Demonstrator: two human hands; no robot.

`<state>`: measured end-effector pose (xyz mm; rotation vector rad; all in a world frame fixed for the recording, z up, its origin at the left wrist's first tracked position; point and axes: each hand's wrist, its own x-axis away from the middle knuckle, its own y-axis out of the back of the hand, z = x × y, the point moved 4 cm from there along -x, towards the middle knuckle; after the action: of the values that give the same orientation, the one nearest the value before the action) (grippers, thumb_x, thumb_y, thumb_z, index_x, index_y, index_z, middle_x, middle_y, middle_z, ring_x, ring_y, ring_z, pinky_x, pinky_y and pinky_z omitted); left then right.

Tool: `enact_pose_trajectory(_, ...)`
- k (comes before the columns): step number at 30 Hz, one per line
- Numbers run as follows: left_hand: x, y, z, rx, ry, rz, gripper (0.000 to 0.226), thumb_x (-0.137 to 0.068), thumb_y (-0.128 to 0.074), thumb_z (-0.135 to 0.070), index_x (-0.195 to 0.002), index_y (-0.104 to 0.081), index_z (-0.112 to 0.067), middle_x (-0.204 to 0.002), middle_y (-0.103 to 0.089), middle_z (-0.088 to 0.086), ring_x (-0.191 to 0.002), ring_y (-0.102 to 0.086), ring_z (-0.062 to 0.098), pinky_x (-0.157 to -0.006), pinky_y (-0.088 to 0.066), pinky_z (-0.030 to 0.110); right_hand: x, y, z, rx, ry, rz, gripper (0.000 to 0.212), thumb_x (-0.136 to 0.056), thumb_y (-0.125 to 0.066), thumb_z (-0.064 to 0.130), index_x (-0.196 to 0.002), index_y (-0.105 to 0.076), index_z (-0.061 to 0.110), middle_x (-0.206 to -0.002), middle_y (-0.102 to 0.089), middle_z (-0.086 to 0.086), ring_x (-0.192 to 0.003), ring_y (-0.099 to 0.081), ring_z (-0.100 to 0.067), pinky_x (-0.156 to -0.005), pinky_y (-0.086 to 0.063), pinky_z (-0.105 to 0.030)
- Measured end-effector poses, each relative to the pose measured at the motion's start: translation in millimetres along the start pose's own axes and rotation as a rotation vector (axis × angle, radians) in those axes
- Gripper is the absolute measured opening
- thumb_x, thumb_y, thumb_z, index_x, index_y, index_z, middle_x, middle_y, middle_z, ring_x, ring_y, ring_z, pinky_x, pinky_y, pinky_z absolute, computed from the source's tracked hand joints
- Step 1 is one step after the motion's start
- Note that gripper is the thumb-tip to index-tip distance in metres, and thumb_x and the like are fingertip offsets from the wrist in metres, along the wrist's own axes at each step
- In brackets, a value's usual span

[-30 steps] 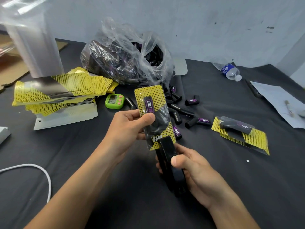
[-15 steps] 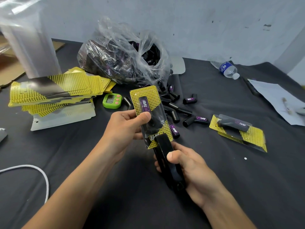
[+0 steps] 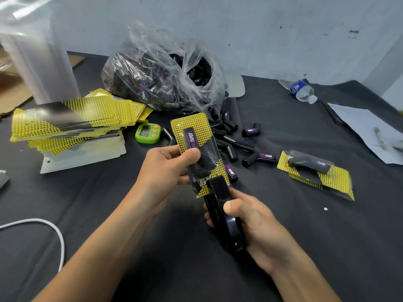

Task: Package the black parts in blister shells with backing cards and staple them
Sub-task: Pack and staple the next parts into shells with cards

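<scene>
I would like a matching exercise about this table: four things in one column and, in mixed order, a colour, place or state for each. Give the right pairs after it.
1 stapler
2 timer
3 bottle
4 bag

A clear, full of black parts
B green, beside the card stack
C lying on its side near the wall
D gripped in the right hand

Pairs: 1-D, 2-B, 3-C, 4-A
</scene>
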<state>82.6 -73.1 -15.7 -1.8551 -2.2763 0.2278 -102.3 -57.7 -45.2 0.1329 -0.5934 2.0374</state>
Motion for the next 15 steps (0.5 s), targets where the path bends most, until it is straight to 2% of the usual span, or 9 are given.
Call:
enact_pose_trajectory(3,1.8,-0.5,-1.1,-0.024,-0.020,-0.017,0.015,-0.098,-0.068,-0.014,-0.093,-0.082,-0.017,-0.088,-0.081,0.004,-0.067,-0.076,0.011,-0.053,-0.055,0.019,0.4,1.3,-1.4,-0.007,0.002,0.005,0.060,-0.063,-0.075,0.027,-0.117,-0.071,0.003,-0.103,-0.072,-0.021,-0.092,-0.069,-0.028,-0.087,-0.059,-0.037)
enact_pose_trajectory(8,3.7,-1.2,-2.3,-0.026,-0.031,-0.016,0.014,-0.097,-0.069,-0.016,-0.097,-0.082,-0.020,-0.096,-0.081,0.008,-0.083,-0.079,0.021,-0.058,-0.057,0.021,0.6,0.6,-0.9,0.026,0.011,0.018,0.066,-0.063,-0.075,0.027,-0.123,-0.066,0.000,-0.104,-0.069,-0.020,-0.095,-0.068,-0.028,-0.089,-0.058,-0.036)
enact_pose_trajectory(12,4.3,-2.4,-2.8,-0.013,-0.053,-0.015,0.016,-0.098,-0.068,-0.016,-0.098,-0.082,-0.023,-0.098,-0.081,0.009,-0.088,-0.079,0.026,-0.062,-0.059,0.025,0.9,0.2,-0.1,0.030,0.023,0.049,0.069,-0.063,-0.077,0.025,-0.126,-0.064,0.000,-0.107,-0.069,-0.021,-0.097,-0.067,-0.029,-0.092,-0.056,-0.037)
enact_pose_trajectory(15,4.0,-1.3,-5.0,-0.007,-0.065,-0.018,0.017,-0.097,-0.067,-0.016,-0.099,-0.082,-0.025,-0.098,-0.081,0.009,-0.087,-0.079,0.027,-0.061,-0.059,0.026,2.2,-0.8,-0.3,0.050,0.035,0.074,0.063,-0.063,-0.077,0.024,-0.122,-0.068,0.005,-0.107,-0.069,-0.021,-0.097,-0.066,-0.029,-0.091,-0.056,-0.037)
